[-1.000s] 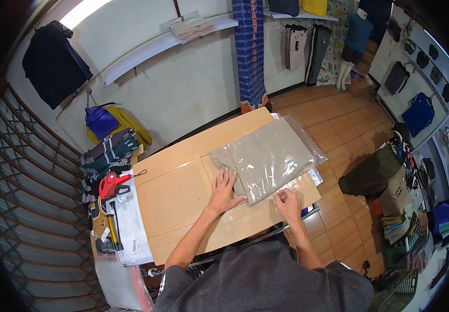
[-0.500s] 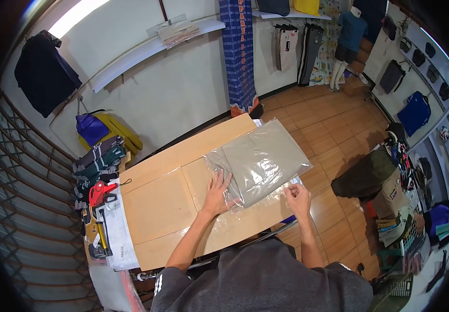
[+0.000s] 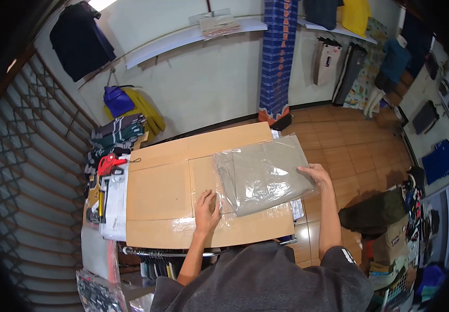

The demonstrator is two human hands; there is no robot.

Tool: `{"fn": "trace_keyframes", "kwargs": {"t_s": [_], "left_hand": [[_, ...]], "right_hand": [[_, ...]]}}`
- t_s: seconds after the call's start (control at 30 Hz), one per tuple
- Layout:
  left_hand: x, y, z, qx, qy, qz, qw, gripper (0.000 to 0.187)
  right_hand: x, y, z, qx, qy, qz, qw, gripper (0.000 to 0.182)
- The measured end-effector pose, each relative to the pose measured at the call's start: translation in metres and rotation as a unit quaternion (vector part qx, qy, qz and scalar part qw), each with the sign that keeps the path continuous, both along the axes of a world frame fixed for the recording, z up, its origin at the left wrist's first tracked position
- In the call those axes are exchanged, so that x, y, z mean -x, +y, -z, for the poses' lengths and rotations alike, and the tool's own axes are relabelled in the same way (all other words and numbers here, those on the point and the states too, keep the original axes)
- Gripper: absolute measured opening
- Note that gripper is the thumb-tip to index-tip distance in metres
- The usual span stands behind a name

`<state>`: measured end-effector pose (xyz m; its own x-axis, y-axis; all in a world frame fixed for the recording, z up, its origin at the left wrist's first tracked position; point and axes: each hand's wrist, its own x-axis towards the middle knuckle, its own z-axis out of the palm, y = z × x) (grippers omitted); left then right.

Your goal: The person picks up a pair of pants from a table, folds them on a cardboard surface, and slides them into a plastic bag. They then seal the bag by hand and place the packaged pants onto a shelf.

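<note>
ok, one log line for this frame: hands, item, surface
left hand: flat on bag flap | right hand: gripping bag's right edge | item: bagged khaki garment | surface: cardboard-covered table

Near edge of the bench (image 3: 157, 234) is covered by the person's torso at frame bottom. Right hand (image 3: 315, 174) fingertips are hidden under the bagged garment (image 3: 263, 174). Tools at the red handle (image 3: 107, 165), centre left, are too small to be identified. Corners are blacked out by the lens.
</note>
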<state>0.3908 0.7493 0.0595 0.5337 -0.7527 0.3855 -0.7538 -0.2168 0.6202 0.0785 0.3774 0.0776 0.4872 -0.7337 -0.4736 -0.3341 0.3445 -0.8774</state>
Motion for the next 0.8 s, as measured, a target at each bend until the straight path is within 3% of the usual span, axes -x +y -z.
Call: {"fn": "trace_keyframes", "kwargs": {"t_s": [0.1,0.27,0.47,0.67,0.8], "left_hand": [[0.004,-0.002,-0.002,0.008,0.009,-0.026,1.000,0.036],[0.007,-0.004,-0.005,0.013,0.022,-0.044,0.999,0.032],[0.012,-0.005,-0.012,0.013,0.009,-0.074,0.997,0.029],[0.014,-0.009,-0.010,0.017,0.027,-0.089,0.996,0.028],[0.018,-0.024,0.000,0.035,0.040,-0.086,0.995,0.033]], "right_hand": [[-0.011,-0.016,0.013,-0.082,-0.036,-0.041,0.995,0.048],[-0.012,-0.015,0.009,-0.005,-0.025,-0.017,1.000,0.043],[0.029,-0.048,-0.040,0.124,-0.013,-0.002,0.992,0.030],[0.080,-0.080,-0.145,0.301,0.052,-0.060,0.950,0.023],[0.076,-0.044,-0.244,0.469,0.141,-0.098,0.867,0.023]]}}
